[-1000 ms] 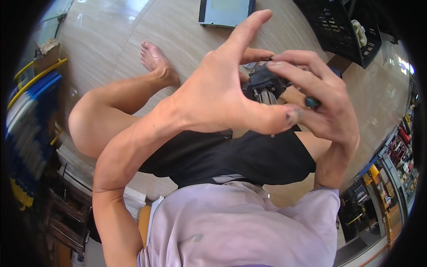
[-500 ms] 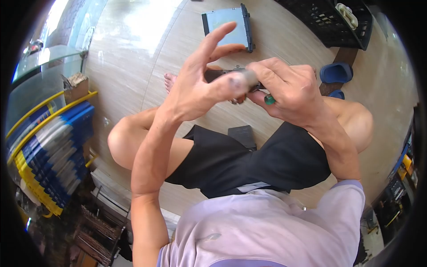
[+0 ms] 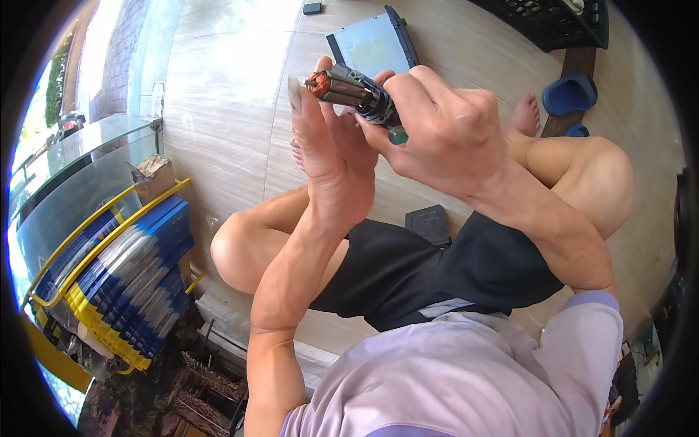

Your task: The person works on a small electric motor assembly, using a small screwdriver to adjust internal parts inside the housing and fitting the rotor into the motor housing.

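Observation:
Raised in front of my knees is a motor armature, with orange copper windings at its left end and a dark laminated core. Its right end runs into a black part with thin metal pieces. My left hand cradles the armature from below and behind; its thumb stands up apart, close by the copper end. My right hand closes round the black end, its fingertips partly hidden. A green end of some tool pokes out beneath the right fingers; the rest of it is covered.
On the tiled floor ahead lies a flat silver-and-black box. A small black box lies between my thighs. Blue sandals and a black crate are at right. A yellow rack of blue packets stands left beside a glass case.
My left hand has turned and come in under the armature, its fingers no longer spread out ahead. Both hands and the armature have moved left and up, and the copper end now shows.

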A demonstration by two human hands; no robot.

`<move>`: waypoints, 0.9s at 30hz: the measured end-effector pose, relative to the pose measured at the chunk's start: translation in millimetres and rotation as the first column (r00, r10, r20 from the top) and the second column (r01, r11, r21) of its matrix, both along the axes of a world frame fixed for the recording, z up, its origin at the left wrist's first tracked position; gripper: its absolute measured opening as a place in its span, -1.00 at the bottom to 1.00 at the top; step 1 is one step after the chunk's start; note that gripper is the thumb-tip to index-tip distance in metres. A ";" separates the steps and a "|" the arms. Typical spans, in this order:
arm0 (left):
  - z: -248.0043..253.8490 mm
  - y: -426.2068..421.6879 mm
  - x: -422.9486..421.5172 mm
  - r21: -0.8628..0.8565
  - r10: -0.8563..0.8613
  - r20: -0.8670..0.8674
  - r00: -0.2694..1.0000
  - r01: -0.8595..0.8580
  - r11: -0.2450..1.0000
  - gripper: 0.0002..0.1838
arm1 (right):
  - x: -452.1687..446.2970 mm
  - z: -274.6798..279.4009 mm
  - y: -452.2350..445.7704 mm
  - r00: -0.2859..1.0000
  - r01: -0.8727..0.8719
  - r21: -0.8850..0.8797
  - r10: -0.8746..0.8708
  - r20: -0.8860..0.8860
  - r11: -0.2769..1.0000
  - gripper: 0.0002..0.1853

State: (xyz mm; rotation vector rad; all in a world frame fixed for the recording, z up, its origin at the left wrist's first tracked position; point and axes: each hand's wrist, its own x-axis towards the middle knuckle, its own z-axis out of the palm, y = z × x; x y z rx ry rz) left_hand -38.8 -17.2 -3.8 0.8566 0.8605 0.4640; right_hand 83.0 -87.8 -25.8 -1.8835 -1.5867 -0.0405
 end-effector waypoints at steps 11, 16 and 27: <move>-11.7 8.0 9.7 -0.074 0.151 0.186 0.971 -0.139 0.987 0.07 | -1.2 -7.1 15.9 1.000 0.013 0.164 -0.016 0.019 0.986 -0.69; -22.1 6.1 11.2 -0.116 0.222 0.172 0.960 -0.204 0.972 0.06 | -4.0 -9.3 17.6 1.000 -0.004 0.151 0.001 0.020 0.988 -0.67; -32.0 12.3 13.9 -0.372 0.277 0.222 0.935 -0.182 0.910 -0.10 | -8.5 -4.2 14.5 0.999 -0.022 0.127 0.018 0.032 0.992 -0.64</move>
